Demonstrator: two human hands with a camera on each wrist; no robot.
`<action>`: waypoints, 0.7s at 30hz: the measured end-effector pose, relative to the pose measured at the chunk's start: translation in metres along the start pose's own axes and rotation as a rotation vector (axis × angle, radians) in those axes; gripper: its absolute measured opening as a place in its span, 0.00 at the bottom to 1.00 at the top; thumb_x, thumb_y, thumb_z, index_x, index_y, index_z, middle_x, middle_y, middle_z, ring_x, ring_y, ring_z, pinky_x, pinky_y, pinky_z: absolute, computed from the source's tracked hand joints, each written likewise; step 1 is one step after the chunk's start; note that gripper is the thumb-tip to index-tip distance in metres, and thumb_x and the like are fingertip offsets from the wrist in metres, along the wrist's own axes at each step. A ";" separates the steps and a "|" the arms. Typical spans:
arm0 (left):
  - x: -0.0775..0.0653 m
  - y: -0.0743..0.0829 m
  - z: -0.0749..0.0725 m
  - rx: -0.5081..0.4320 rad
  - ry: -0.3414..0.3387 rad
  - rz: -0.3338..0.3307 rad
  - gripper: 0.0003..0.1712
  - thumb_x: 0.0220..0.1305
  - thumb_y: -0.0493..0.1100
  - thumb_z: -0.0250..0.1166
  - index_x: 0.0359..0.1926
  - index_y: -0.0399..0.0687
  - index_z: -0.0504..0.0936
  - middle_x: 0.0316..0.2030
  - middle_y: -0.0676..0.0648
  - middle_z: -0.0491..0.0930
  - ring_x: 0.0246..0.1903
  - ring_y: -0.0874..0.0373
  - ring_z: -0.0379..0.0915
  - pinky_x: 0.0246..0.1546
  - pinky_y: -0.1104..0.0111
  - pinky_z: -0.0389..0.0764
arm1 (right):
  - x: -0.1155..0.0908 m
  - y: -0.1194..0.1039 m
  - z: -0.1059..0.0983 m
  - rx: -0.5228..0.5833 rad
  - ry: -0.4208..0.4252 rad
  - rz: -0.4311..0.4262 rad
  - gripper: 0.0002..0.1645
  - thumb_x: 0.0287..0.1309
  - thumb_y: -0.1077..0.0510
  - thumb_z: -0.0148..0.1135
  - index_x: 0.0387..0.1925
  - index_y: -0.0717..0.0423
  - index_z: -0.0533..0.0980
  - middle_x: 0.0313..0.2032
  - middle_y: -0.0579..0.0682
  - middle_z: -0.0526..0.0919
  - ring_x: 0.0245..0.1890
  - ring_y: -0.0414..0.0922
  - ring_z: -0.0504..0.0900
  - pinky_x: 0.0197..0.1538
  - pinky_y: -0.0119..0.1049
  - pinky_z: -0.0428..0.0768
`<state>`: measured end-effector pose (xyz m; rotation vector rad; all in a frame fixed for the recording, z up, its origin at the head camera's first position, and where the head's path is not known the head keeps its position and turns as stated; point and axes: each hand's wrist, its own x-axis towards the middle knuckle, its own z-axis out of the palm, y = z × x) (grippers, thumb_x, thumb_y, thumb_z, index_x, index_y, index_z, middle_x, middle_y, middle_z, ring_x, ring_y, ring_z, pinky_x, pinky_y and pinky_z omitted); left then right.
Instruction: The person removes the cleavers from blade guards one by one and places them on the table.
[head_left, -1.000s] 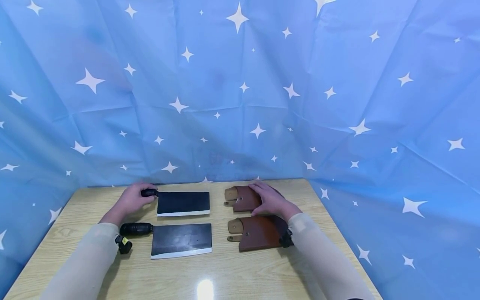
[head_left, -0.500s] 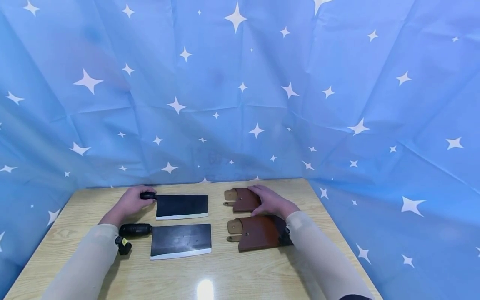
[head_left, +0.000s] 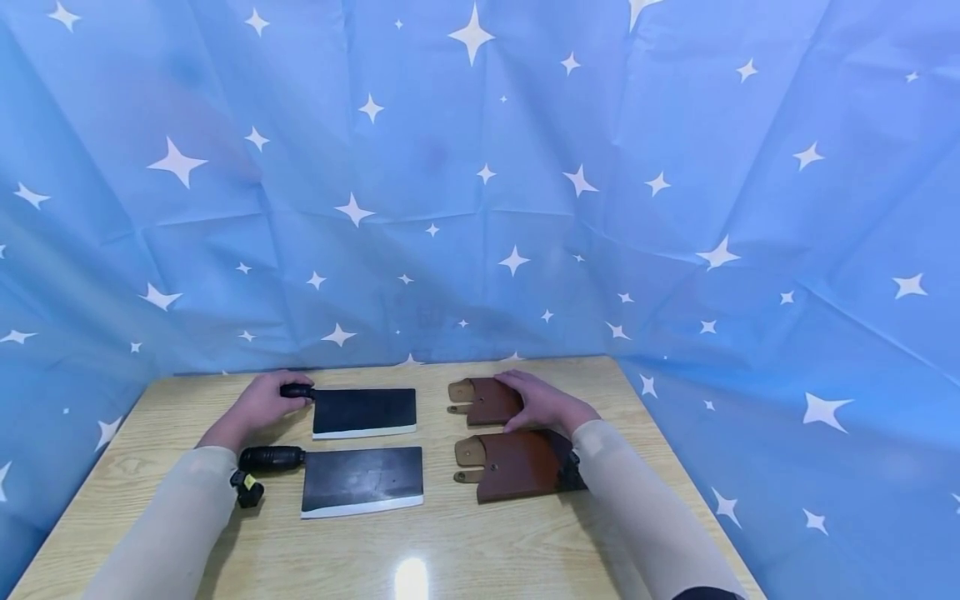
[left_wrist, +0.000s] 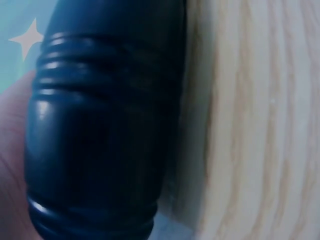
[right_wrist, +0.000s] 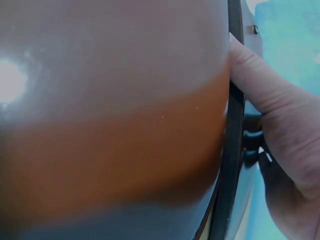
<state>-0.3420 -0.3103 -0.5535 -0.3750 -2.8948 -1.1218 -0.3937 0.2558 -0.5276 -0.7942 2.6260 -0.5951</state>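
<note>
In the head view my left hand (head_left: 262, 404) grips the black handle (head_left: 297, 390) of the far cleaver (head_left: 363, 412), whose dark blade lies flat with its bright edge toward me. Nearer to me lies a second cleaver (head_left: 363, 481); a ridged black handle (left_wrist: 100, 130) fills much of the left wrist view. My right hand (head_left: 551, 404) spans the far brown leather sheath (head_left: 493, 400), thumb at its near edge and fingers at its far edge, hiding its right end. Just below, partly under my right wrist, is the near sheath (head_left: 521, 467), large in the right wrist view.
Everything lies on a light wooden table (head_left: 450, 550). A blue cloth with white stars (head_left: 420, 183) hangs behind and at the sides. Both sheaths have tan straps (head_left: 470, 452) pointing toward the cleavers. Dark wrist cameras (head_left: 247, 490) sit on both sleeves.
The far cleaver and the far sheath have shifted slightly toward me with my hands during the first half second. Since then, hardly anything has moved. The near pair stays put.
</note>
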 end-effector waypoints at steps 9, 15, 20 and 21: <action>0.001 0.002 0.000 -0.003 -0.003 -0.010 0.27 0.73 0.41 0.75 0.68 0.35 0.83 0.63 0.26 0.79 0.61 0.27 0.78 0.62 0.35 0.79 | 0.003 -0.007 -0.006 -0.043 -0.013 -0.024 0.68 0.58 0.46 0.88 0.88 0.56 0.57 0.87 0.64 0.50 0.86 0.65 0.50 0.81 0.64 0.59; -0.003 0.005 -0.003 0.003 0.009 -0.031 0.30 0.76 0.46 0.73 0.72 0.36 0.81 0.71 0.26 0.73 0.69 0.24 0.70 0.68 0.30 0.70 | 0.001 -0.005 -0.007 -0.009 -0.009 -0.019 0.71 0.56 0.44 0.88 0.89 0.56 0.54 0.88 0.63 0.48 0.86 0.65 0.49 0.82 0.62 0.58; -0.008 0.010 -0.008 0.070 0.025 -0.020 0.32 0.79 0.49 0.70 0.75 0.36 0.77 0.76 0.27 0.69 0.75 0.22 0.60 0.71 0.28 0.64 | -0.005 0.001 -0.006 0.103 0.064 -0.025 0.65 0.63 0.42 0.83 0.88 0.58 0.55 0.87 0.63 0.52 0.86 0.64 0.50 0.83 0.63 0.56; -0.009 0.012 -0.009 0.098 0.027 -0.011 0.32 0.79 0.50 0.70 0.75 0.37 0.77 0.76 0.27 0.69 0.75 0.22 0.60 0.71 0.28 0.64 | -0.006 0.002 -0.006 0.115 0.088 -0.028 0.64 0.64 0.42 0.82 0.88 0.59 0.56 0.86 0.64 0.54 0.86 0.64 0.51 0.83 0.63 0.55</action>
